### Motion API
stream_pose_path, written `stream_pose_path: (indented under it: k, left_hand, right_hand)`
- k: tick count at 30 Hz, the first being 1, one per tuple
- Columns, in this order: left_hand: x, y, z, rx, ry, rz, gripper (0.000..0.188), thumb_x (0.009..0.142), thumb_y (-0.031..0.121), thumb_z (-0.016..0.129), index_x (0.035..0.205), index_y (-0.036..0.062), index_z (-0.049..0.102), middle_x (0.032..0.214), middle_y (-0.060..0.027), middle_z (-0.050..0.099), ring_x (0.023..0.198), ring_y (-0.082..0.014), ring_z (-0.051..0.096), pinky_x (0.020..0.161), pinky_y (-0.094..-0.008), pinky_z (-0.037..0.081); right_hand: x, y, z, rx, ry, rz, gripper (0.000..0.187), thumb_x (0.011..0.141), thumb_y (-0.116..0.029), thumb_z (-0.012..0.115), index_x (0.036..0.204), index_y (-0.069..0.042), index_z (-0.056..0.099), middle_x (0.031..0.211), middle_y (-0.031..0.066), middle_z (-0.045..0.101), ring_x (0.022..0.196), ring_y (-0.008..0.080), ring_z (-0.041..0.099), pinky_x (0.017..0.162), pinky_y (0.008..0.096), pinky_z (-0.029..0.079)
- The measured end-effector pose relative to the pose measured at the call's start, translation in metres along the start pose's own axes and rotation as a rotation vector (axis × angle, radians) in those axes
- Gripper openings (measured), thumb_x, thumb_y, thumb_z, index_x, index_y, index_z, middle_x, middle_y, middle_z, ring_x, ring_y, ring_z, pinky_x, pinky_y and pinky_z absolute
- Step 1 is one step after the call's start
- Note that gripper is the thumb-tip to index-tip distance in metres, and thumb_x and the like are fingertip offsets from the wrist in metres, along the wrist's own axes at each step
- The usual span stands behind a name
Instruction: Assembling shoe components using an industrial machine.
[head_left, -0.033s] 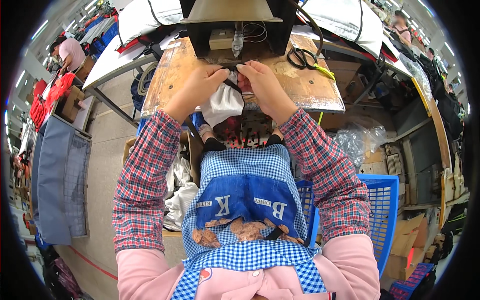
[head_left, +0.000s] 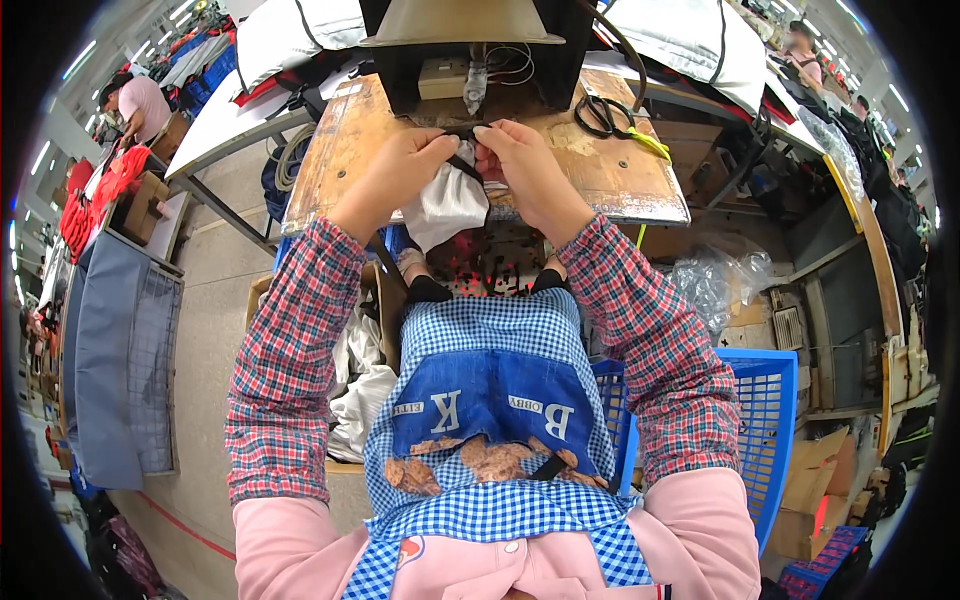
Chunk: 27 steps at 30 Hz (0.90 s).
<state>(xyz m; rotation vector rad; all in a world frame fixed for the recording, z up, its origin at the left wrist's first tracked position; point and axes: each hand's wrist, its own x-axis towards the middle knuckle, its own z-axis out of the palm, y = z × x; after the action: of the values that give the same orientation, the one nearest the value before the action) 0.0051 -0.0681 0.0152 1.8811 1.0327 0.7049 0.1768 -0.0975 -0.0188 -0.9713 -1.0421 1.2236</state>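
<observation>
Two bare hands, the left hand (head_left: 400,172) and the right hand (head_left: 532,172), each pinch the black edging (head_left: 465,169) of a small white cloth piece (head_left: 445,210) between thumb and fingers. They work close together over a worn wooden counter (head_left: 335,168); the white part droops past its near edge, toward the lap. The cloth looks light, soft and limp, perhaps slightly slippery given its sheen, and unlikely to break. Its dark edge, probably firmer than the loose panel, seems the surest hold.
</observation>
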Motion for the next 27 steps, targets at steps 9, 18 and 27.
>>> stream_pose_path:
  k: [9, 18, 27]
  left_hand:
    - [0.013, -0.002, 0.006, -0.233, 0.075, -0.051, 0.035, 0.095, 0.028, 0.055, 0.099, -0.0050, 0.067, 0.072, 0.0028, 0.056, 0.066, -0.0061, 0.048, 0.057, -0.0260, 0.039]
    - [0.018, -0.002, 0.010, -0.364, 0.071, -0.061, 0.034, 0.094, 0.025, 0.055, 0.100, -0.0068, 0.066, 0.080, -0.0022, 0.064, 0.070, -0.0092, 0.058, 0.062, -0.0261, 0.046]
    - [0.014, 0.005, 0.013, -0.339, 0.094, -0.052, 0.033, 0.095, 0.023, 0.056, 0.106, -0.0067, 0.066, 0.085, -0.0049, 0.067, 0.073, -0.0103, 0.060, 0.062, -0.0242, 0.047]
  right_hand:
    - [0.014, -0.003, -0.003, 0.124, 0.024, 0.071, 0.016, 0.091, -0.020, 0.058, 0.079, -0.010, 0.057, 0.073, -0.0024, 0.055, 0.066, 0.0088, 0.052, 0.060, 0.0242, 0.042]
    - [0.017, -0.007, -0.001, 0.104, 0.053, 0.074, 0.015, 0.090, -0.019, 0.058, 0.078, -0.010, 0.057, 0.073, -0.0030, 0.055, 0.065, 0.0078, 0.051, 0.059, 0.0236, 0.041]
    - [0.018, -0.007, 0.002, 0.105, 0.087, 0.053, 0.016, 0.090, -0.017, 0.057, 0.077, -0.008, 0.057, 0.072, -0.0024, 0.054, 0.063, 0.0079, 0.050, 0.057, 0.0239, 0.041]
